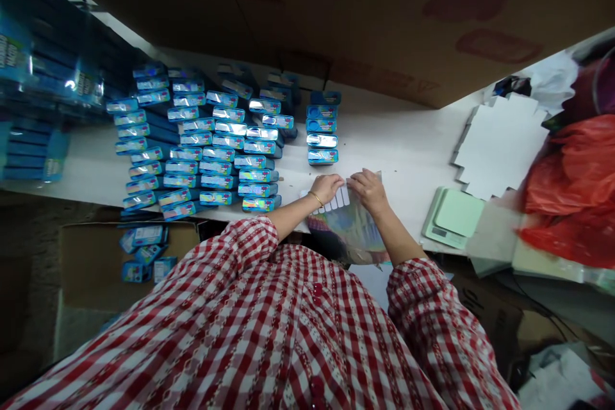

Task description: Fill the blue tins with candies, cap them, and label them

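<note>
Both my hands meet over a shiny, rainbow-tinted sheet at the table's front edge. White rounded strips show on it beside my left hand, whose fingers are pinched together at its top edge. My right hand is bent over the same edge, fingertips close to the left ones; whatever small part it pinches is too small to make out. Just beyond my hands stands a short column of blue boxes. Several longer rows of similar blue boxes stand to the left.
A large cardboard box overhangs the back. On the right are a pale green scale, white cut card and red plastic bags. At lower left, an open carton holds blue boxes. Wrapped blue packs fill the far left.
</note>
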Demonstrator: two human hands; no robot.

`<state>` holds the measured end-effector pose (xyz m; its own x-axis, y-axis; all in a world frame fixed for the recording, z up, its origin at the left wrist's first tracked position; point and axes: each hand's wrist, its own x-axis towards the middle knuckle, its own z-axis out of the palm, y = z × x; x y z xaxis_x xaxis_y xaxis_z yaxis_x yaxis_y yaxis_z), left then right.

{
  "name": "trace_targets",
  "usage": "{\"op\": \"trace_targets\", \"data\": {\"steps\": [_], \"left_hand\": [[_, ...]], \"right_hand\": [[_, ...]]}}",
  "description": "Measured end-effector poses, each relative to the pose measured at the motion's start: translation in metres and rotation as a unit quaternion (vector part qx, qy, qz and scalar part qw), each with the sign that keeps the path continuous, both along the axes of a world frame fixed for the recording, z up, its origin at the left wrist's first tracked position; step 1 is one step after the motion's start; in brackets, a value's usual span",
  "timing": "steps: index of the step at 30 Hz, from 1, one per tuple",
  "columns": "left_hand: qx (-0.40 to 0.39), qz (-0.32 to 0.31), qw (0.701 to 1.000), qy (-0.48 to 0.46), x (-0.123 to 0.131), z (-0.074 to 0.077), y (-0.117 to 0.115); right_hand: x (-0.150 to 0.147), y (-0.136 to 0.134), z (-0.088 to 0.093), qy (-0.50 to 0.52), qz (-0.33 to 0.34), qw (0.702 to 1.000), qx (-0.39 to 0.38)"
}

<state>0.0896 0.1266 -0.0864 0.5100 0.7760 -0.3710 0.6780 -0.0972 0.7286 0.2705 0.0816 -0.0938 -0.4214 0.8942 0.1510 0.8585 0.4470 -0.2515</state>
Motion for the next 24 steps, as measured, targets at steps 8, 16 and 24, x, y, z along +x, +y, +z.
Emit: {"op": "trace_targets", "data": {"steps": [8, 16, 24], "left_hand": [[-0.065, 0.06, 0.989, -0.121, 0.002, -0.006, 0.001], [-0.066, 0.064, 0.992, -0.088, 0.004, -0.004, 0.005], [0.0, 0.088, 0.996, -0.033, -0.005, 0.002, 0.004]], "right_hand": [[0.003, -0.021, -0.001, 0.06, -0.011, 0.998, -0.006], [-0.003, -0.024, 0.018, 0.115, -0.074, 0.989, -0.055], [-0.018, -0.022, 0.091, 0.323, -0.268, 0.899, -0.13]]}}
